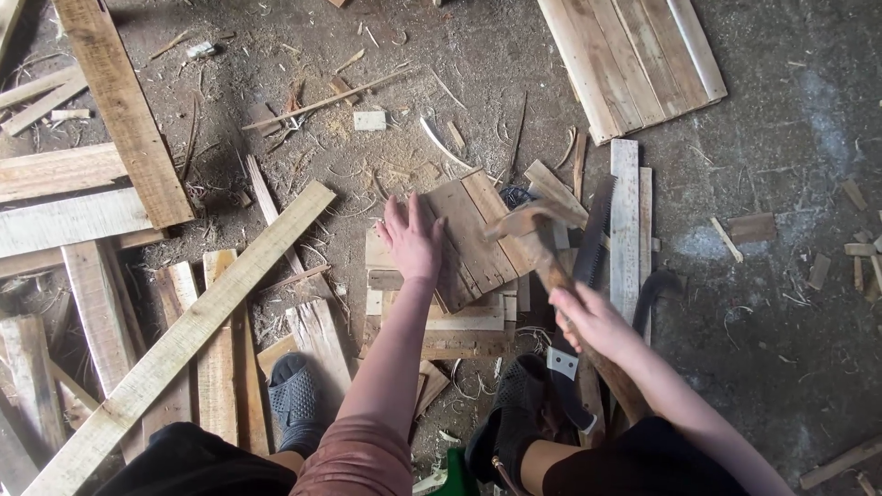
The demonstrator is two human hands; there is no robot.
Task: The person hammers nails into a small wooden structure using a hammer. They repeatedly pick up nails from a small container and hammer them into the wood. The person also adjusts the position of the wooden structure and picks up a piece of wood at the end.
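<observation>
At the far left, loose planks (64,197) lie crossed on the dusty floor (781,303), and one long pale board (184,340) runs diagonally over them toward the middle. Below it, the person's left foot in a grey perforated clog (296,395) rests among the offcuts, seemingly planted for balance in a low squat.

Further right, the left hand (411,241) lies flat on the left edge of a small panel of joined slats (473,241), fingers spread and released, not gripping anything; the flat press looks meant to keep the panel from shifting. The panel sits tilted on top of a low stack of short boards (441,321), which lifts it off the floor.

To the right of it, the right hand (593,321) is clenched around the wooden handle of a hammer (537,243), whose head hovers just above the panel's right edge, raised at an angle as for a blow. Just beside the hammer lies a hand saw (593,234) with its toothed blade along a narrow pale plank (625,220), close at hand. At the upper right, a larger assembled slat panel (634,60) lies well apart from the work.
</observation>
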